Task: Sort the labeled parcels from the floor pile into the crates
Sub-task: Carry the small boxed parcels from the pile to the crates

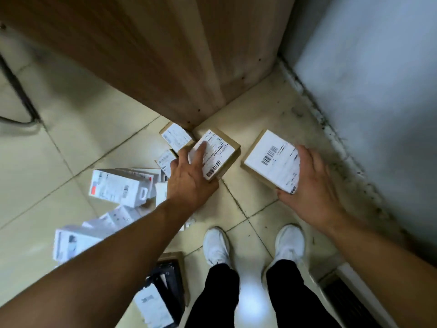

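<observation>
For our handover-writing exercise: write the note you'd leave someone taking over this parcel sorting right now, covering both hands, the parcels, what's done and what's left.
Left hand: grips the centre parcel, fingers across its label.
Right hand: holds the right parcel by its edge.
Small labelled parcels lie by the wooden cabinet; white boxes are piled on the floor to the left.
Done: the dark container, probably a crate, holds one white item.
Left: crate both held parcels, then the pile.
</observation>
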A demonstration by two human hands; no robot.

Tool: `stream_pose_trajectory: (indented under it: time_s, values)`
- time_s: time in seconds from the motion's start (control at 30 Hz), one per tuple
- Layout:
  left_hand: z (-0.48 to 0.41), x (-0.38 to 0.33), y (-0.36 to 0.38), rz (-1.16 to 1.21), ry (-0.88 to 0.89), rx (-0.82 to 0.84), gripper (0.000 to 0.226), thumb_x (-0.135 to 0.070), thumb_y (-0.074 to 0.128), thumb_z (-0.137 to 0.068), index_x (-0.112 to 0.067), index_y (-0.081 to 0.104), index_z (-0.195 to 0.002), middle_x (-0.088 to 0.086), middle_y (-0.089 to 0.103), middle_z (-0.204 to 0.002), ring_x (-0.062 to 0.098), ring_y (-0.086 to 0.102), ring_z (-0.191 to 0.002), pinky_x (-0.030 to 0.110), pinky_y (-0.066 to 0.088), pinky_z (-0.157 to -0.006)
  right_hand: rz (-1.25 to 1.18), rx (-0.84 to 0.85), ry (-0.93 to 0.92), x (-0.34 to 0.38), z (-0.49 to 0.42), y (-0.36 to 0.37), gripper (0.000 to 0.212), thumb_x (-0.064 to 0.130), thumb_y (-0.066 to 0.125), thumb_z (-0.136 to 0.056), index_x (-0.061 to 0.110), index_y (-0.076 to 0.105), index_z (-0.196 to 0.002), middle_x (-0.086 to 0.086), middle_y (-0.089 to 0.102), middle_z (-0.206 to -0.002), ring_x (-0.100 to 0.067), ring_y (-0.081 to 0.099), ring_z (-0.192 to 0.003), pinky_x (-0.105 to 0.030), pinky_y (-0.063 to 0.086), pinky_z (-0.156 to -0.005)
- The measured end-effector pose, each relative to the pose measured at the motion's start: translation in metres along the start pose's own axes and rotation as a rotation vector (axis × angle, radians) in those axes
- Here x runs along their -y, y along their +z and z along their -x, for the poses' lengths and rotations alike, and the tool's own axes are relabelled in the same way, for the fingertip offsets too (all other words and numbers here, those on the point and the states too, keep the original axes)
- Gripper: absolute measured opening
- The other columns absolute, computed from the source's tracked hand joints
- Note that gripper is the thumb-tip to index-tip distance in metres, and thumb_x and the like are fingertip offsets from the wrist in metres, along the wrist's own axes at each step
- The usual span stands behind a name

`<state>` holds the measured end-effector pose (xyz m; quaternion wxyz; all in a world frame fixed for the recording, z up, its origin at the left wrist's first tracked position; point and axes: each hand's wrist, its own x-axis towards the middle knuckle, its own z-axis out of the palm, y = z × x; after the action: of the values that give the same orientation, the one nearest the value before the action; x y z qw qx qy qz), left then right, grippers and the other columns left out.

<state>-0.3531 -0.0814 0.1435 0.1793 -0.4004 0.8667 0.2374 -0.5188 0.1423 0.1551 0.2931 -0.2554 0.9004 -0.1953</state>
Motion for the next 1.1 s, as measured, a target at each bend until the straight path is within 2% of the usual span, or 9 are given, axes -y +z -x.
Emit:
stream_pose_trajectory:
  time_s: [0.27,0.4,0.57,0.63,0.77,0.87,0.93,1.0,1.1]
  values:
    - [0.21,-0.038,-0.196,0.295,-0.196,-0.24,0.091,-0.049,0.077,-0.079,-0.041,0.028,-0.155,0.008,0.023,-0.153,0.034,0.03,-0.135,0.046,0.036,-0.111,-0.094,-0.003,0.015,0.143,0.159,-0.137,0.112,0.029,0.089,-0.068,0.018,0.02,-0.156,-0.003,0.025,-0.15,-0.032,0.043,-0.131,-0.04,0.045,-0.105]
    - [0.283,-0.051,-0.266,0.356,-0.111,-0.274,0.09,-0.039,0.076,-0.078,-0.048,0.026,-0.153,0.002,0.019,-0.151,0.025,0.021,-0.137,0.042,0.036,-0.111,-0.138,-0.06,-0.052,0.208,0.226,-0.188,0.116,0.025,0.09,-0.071,0.016,0.017,-0.16,-0.004,0.019,-0.155,-0.02,0.03,-0.138,-0.025,0.027,-0.109]
    - [0.349,-0.047,-0.325,0.398,0.049,-0.298,0.088,-0.034,0.078,-0.077,-0.045,0.031,-0.152,-0.003,0.023,-0.145,0.019,0.023,-0.133,0.036,0.039,-0.107,-0.13,-0.177,-0.068,0.26,0.311,-0.238,0.117,0.031,0.091,-0.07,0.02,0.017,-0.159,-0.002,0.018,-0.153,-0.026,0.036,-0.14,-0.04,0.037,-0.115]
    - [0.374,-0.044,-0.343,0.38,0.126,-0.324,0.092,-0.038,0.081,-0.077,-0.04,0.029,-0.154,-0.002,0.026,-0.144,0.019,0.027,-0.132,0.035,0.04,-0.106,-0.14,-0.261,-0.07,0.273,0.351,-0.253,0.117,0.035,0.091,-0.07,0.02,0.018,-0.16,-0.001,0.021,-0.153,-0.022,0.034,-0.141,-0.037,0.034,-0.115]
    - [0.426,-0.048,-0.365,0.276,0.288,-0.382,0.108,-0.043,0.084,-0.073,-0.028,0.019,-0.158,0.0,0.031,-0.143,0.023,0.032,-0.129,0.037,0.044,-0.098,-0.386,-0.279,0.151,0.275,0.435,-0.271,0.112,0.061,0.086,-0.065,0.029,0.029,-0.155,0.006,0.041,-0.153,-0.014,0.041,-0.14,-0.039,0.034,-0.119]
    - [0.461,-0.062,-0.367,0.23,0.43,-0.39,0.113,-0.043,0.086,-0.071,-0.023,0.017,-0.159,0.002,0.032,-0.144,0.027,0.033,-0.129,0.041,0.045,-0.101,-0.74,-0.297,0.284,0.26,0.495,-0.272,0.109,0.083,0.076,-0.05,0.026,0.051,-0.14,0.001,0.063,-0.134,-0.012,0.065,-0.114,-0.042,0.054,-0.1]
    - [0.482,-0.074,-0.362,0.203,0.508,-0.384,0.113,-0.042,0.086,-0.07,-0.021,0.02,-0.159,0.003,0.034,-0.143,0.028,0.034,-0.128,0.043,0.044,-0.101,-0.855,-0.325,0.297,0.246,0.531,-0.272,0.105,0.082,0.073,-0.052,0.022,0.055,-0.136,-0.006,0.067,-0.129,-0.012,0.07,-0.101,-0.037,0.058,-0.086]
    - [0.505,-0.085,-0.352,0.177,0.569,-0.371,0.113,-0.041,0.087,-0.069,-0.018,0.023,-0.159,0.005,0.036,-0.143,0.029,0.034,-0.127,0.043,0.043,-0.103,-0.678,-0.438,0.291,0.233,0.567,-0.271,0.104,0.079,0.077,-0.056,0.027,0.05,-0.141,0.003,0.061,-0.134,-0.01,0.063,-0.112,-0.037,0.053,-0.098]
    - [0.547,-0.095,-0.33,0.152,0.63,-0.307,0.115,-0.044,0.087,-0.069,-0.015,0.023,-0.159,0.006,0.036,-0.144,0.029,0.034,-0.129,0.042,0.041,-0.105,-0.243,-0.697,0.088,0.213,0.624,-0.263,0.114,0.037,0.095,-0.062,0.015,0.033,-0.155,0.002,0.042,-0.144,-0.012,0.042,-0.133,-0.03,0.035,-0.114]
